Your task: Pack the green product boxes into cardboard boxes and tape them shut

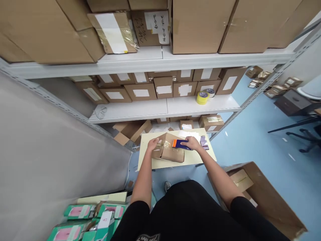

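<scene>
A taped cardboard box (173, 154) lies on a small pale yellow table (160, 164), turned at an angle. At its left end, my left hand (152, 144) grips the edge, thumb on the top side. In my right hand (192, 143) is a flat dark blue pack with an orange end (180, 144), its orange end over the clear tape on the box. The fingers of my right hand are closed around the pack's right part. White papers (192, 134) and a purple packet (204, 143) lie just beyond and to the right of that hand.
Shelves (140, 108) with labelled cartons rise behind the table. Yellow tape (202, 97) sits on the middle shelf. An open carton (132, 130) stands behind the table's left side. A large open box (265, 190) is at my right, green packages (80, 212) at my left.
</scene>
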Motion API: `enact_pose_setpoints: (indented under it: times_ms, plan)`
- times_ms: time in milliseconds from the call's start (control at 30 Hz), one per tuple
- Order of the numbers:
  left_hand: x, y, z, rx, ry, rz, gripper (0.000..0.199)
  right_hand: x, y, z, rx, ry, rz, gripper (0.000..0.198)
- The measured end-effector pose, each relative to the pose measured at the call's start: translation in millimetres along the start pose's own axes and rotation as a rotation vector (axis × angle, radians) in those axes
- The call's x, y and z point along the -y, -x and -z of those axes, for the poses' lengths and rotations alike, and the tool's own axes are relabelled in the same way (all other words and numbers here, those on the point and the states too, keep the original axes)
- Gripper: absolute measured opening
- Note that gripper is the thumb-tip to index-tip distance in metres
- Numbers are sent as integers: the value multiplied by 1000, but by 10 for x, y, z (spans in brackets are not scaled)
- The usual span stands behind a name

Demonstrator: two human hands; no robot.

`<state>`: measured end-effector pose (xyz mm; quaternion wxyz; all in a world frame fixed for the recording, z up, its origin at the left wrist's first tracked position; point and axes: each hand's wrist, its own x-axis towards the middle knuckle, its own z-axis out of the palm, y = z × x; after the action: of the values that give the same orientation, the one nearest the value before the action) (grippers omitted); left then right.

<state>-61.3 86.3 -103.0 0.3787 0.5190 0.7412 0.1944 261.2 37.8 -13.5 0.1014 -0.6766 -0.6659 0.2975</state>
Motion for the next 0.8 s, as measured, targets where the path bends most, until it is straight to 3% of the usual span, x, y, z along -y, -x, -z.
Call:
enact_pose_setpoints:
  times_ms: [200,367,600,800]
  plan:
    - [87,88,347,53,50,-10,68,1026,-221,-279,45,92,93,45]
    - [226,275,315,72,85,-14,58,1290,-306,-370,92,166,114,55]
    - [32,373,-275,66,20,-63,57,862,-259,-159,54,236,73,59]
    - [-147,247,-381,62,-100,-56,58,16,4,274,-2,222,-52,51]
